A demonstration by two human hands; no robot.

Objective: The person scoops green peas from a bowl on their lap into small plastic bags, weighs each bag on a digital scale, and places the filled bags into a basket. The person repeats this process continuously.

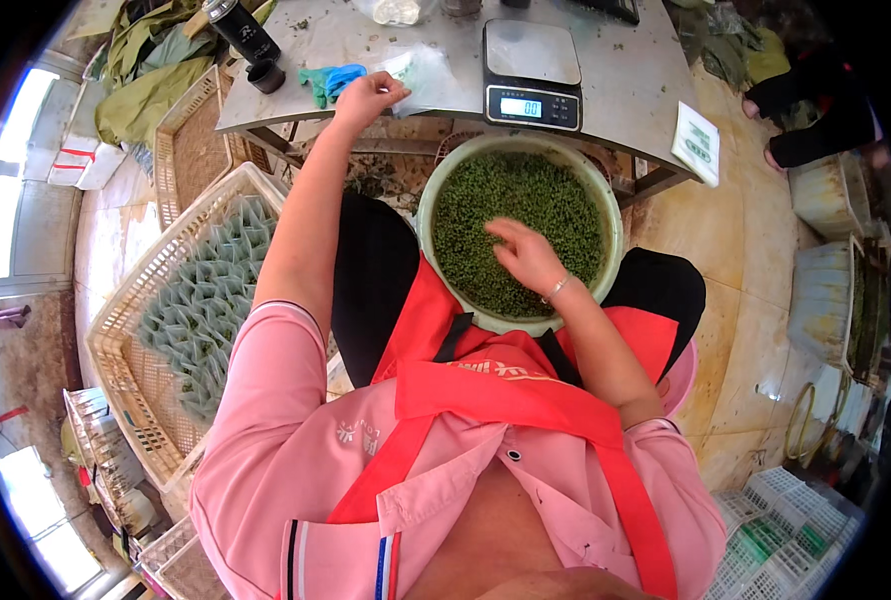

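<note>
My left hand (372, 97) is over the near edge of the metal table, its fingertips at a pile of clear plastic bags (432, 79). Whether they pinch a bag is unclear. A blue and green glove (333, 81) lies just beside that hand. Between my knees sits a pale green round basin (428, 217) full of small green sprout-like leaves (520, 180). Over these greens is my right hand (524, 253), slightly blurred, with curled fingers somewhat apart and nothing visible in them. A digital scale (533, 71) with a lit display stands on the table beyond the basin.
At my left, a plastic crate (115, 356) holds many filled clear bags (205, 307). A black flask (241, 31) and a dark cup (266, 76) stand on the table (625, 82). A printed white packet (696, 142) overhangs its right edge. Another person's legs (813, 112) are at right.
</note>
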